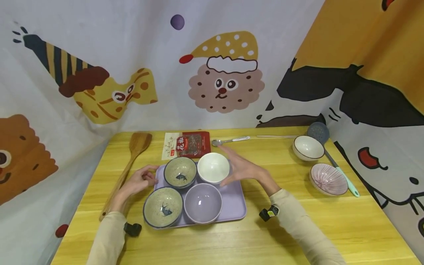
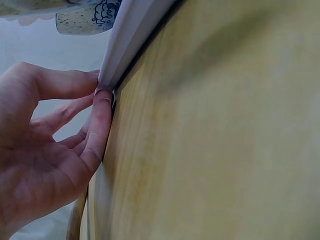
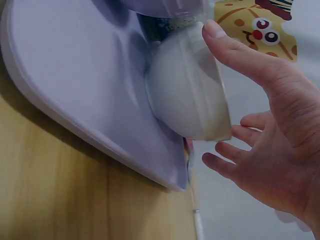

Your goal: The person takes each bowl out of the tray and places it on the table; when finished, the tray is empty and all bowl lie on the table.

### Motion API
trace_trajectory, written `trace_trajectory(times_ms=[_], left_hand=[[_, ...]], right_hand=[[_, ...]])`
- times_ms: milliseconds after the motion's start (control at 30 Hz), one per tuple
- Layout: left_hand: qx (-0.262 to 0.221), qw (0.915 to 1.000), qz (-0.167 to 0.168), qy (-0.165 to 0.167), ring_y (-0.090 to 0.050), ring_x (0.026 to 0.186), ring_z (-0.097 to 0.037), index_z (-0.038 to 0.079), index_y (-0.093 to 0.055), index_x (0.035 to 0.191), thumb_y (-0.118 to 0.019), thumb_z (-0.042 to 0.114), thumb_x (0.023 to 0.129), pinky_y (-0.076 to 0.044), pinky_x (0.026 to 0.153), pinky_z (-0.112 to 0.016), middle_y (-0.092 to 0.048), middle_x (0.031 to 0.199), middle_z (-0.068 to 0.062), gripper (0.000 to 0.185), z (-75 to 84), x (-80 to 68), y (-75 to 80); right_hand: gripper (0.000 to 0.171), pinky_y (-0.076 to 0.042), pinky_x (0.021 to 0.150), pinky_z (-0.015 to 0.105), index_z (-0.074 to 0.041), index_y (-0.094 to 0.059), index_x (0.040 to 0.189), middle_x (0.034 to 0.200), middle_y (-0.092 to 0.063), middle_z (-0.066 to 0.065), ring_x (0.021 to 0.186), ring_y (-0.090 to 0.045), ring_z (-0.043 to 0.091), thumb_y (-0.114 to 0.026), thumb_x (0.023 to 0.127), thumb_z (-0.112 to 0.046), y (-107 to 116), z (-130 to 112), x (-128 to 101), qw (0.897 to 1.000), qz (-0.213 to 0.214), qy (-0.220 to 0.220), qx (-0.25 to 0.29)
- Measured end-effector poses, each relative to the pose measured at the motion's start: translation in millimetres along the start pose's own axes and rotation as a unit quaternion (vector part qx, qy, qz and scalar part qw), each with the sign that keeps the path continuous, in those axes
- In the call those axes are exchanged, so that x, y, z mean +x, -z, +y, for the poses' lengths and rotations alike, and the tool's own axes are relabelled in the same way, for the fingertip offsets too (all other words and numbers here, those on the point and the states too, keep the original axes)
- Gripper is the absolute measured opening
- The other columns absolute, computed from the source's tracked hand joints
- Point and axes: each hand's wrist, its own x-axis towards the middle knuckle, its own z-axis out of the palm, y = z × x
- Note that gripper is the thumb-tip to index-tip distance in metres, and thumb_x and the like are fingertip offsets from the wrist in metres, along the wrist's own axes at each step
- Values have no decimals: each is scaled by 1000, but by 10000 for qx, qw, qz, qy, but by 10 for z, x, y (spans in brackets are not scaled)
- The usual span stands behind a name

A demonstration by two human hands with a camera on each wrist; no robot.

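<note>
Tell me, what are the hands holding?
The left hand pinches the tray by its edge. The right hand holds nothing, open beside the white bowl.

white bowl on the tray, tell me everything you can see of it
The white bowl is small, round and plain, glossy like glazed ceramic, and looks empty. It stands upright at the far right of the lilac tray, beside a speckled fish bowl and behind a purple bowl. The right hand is open around its right side, thumb at the rim; the wrist view shows the fingers spread just off its wall.
</note>
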Motion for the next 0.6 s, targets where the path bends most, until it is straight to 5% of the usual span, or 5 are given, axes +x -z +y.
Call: trace_trajectory(times_ms=[367, 600], left_hand=[[-125, 9999, -18, -58, -55, 79, -18, -1, -53, 141, -62, -3, 85, -46, 66, -25, -62, 96, -14, 57, 40, -39, -19], [-201, 9998, -20, -34, -55, 81, -19, -1, -53, 141, -67, 2, 86, -46, 66, -26, -61, 98, -15, 57, 66, -48, -15]], right_hand=[[126, -38, 113, 57, -11, -33, 157, 155, -39, 15, 141, -43, 33, -100, 52, -31, -182, 104, 78, 9999, -32, 150, 68], [119, -48, 105, 52, -7, -41, 152, 144, -51, 15, 129, -54, 32, -99, 51, -31, -232, 104, 78, 9979, 532, 71, -369]])
